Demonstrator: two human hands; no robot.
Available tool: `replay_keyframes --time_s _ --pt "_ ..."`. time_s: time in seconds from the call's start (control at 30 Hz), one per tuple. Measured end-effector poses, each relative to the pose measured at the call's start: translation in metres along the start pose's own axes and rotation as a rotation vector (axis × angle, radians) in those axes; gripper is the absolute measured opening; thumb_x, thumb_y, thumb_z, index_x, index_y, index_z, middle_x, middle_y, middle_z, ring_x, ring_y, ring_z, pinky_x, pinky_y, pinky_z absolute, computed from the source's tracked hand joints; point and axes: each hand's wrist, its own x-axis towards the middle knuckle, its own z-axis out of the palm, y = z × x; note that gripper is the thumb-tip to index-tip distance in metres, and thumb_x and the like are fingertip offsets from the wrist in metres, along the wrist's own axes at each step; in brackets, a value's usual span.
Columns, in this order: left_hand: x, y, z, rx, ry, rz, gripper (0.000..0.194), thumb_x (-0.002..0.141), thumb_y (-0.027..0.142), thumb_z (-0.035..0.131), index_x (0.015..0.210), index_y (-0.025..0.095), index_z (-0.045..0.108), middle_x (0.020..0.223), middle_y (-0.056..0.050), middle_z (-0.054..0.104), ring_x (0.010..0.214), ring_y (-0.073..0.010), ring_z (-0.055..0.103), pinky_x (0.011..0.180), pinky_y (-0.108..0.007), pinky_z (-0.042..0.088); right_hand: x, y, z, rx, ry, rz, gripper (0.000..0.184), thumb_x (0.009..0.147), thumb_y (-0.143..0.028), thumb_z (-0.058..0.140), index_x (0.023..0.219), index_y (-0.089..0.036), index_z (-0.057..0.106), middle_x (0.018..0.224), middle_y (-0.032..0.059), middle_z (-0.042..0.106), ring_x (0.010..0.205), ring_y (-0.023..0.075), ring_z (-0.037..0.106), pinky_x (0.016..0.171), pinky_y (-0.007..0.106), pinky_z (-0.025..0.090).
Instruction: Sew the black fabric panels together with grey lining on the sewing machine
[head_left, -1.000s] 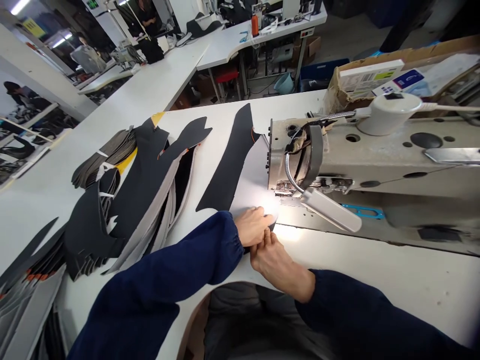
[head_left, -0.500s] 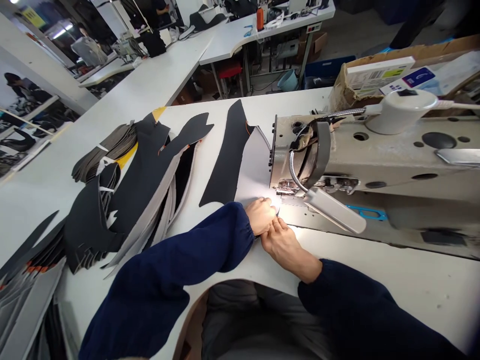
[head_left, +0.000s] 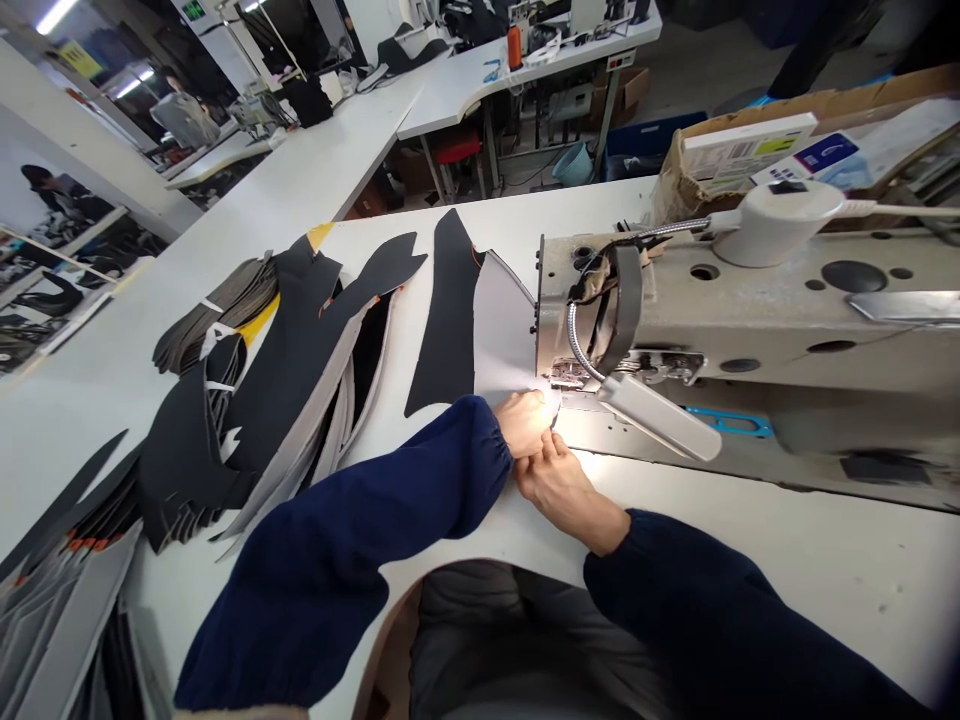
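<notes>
A joined fabric piece, with a black panel [head_left: 444, 330] and a light grey panel [head_left: 504, 325], lies flat at the left of the sewing machine [head_left: 660, 290]. Its near edge runs under my hands, close to the lit needle area. My left hand [head_left: 523, 422] rests on the grey panel's near end with its fingers curled down on it. Just below and to the right, my right hand [head_left: 556, 485] pinches the fabric edge between thumb and fingers. The two hands touch or nearly touch. A small lamp [head_left: 660, 418] shines on this spot. The fingertips partly hide the edge.
Stacks of black and grey cut pieces [head_left: 300, 390] lie on the white table to the left, with more grey pieces [head_left: 75, 620] at the near left corner. A cardboard box [head_left: 679, 170] stands behind the machine. Other people sit at far benches.
The fabric piece has turned, its far end swinging left and its near end moving toward the needle area. Both hands have moved slightly up and right with it, still on the edge.
</notes>
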Motion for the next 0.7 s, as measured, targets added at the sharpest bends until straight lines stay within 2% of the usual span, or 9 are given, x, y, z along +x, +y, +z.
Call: replay_keyframes --time_s 0.13,0.3,0.37,0.47,0.57,0.7 --pt "0.008 0.002 -0.002 -0.027 0.036 -0.019 0.028 0.086 0.020 0.049 0.106 0.011 0.066 0.106 -0.014 0.062 0.087 -0.0236 0.065 0.079 -0.033 0.052 -0.003 0.008 0.000 -0.023 0.069 0.021 0.026 0.067 -0.001 0.054 0.087 -0.003 0.069 0.084 0.0237 0.068 0.083 0.0325 0.064 0.081 0.047 0.047" --pt "0.018 0.000 0.005 -0.084 0.078 -0.061 0.024 0.084 0.018 0.049 0.098 0.011 0.067 0.108 -0.013 0.059 0.088 -0.0234 0.064 0.079 -0.033 0.052 -0.003 0.013 0.003 -0.005 0.088 0.013 0.027 0.070 0.001 0.051 0.088 -0.006 0.069 0.079 0.0172 0.069 0.070 0.0245 0.063 0.078 0.041 0.048" --pt "0.015 -0.002 0.009 -0.125 0.118 -0.067 0.024 0.084 0.019 0.050 0.102 0.013 0.065 0.112 -0.012 0.057 0.093 -0.0225 0.062 0.082 -0.032 0.052 -0.004 0.016 0.008 -0.005 0.112 0.023 0.025 0.070 0.001 0.051 0.086 -0.006 0.069 0.079 0.0183 0.069 0.078 0.0266 0.064 0.079 0.040 0.048" --pt "0.001 -0.004 0.015 -0.139 0.174 -0.082 0.031 0.086 0.022 0.049 0.114 0.015 0.059 0.116 -0.012 0.054 0.102 -0.0243 0.057 0.087 -0.034 0.050 -0.006 0.019 0.014 0.012 0.140 0.027 0.023 0.072 0.000 0.052 0.087 -0.002 0.069 0.091 0.0244 0.069 0.091 0.0296 0.065 0.084 0.041 0.047" --pt "-0.010 -0.005 0.019 -0.116 0.140 -0.065 0.032 0.087 0.022 0.047 0.117 0.013 0.057 0.108 -0.011 0.055 0.095 -0.0232 0.058 0.085 -0.034 0.051 -0.007 0.021 0.017 0.029 0.144 0.027 0.025 0.075 -0.001 0.051 0.092 0.000 0.069 0.099 0.0264 0.068 0.095 0.0302 0.065 0.087 0.042 0.047" --pt "-0.009 -0.006 0.021 -0.143 0.118 -0.038 0.028 0.089 0.022 0.043 0.112 0.013 0.057 0.102 -0.010 0.055 0.085 -0.0184 0.058 0.080 -0.029 0.051 -0.007 0.029 0.018 0.012 0.167 0.032 0.024 0.076 -0.001 0.050 0.092 0.001 0.069 0.097 0.0254 0.069 0.094 0.0295 0.065 0.086 0.040 0.049"
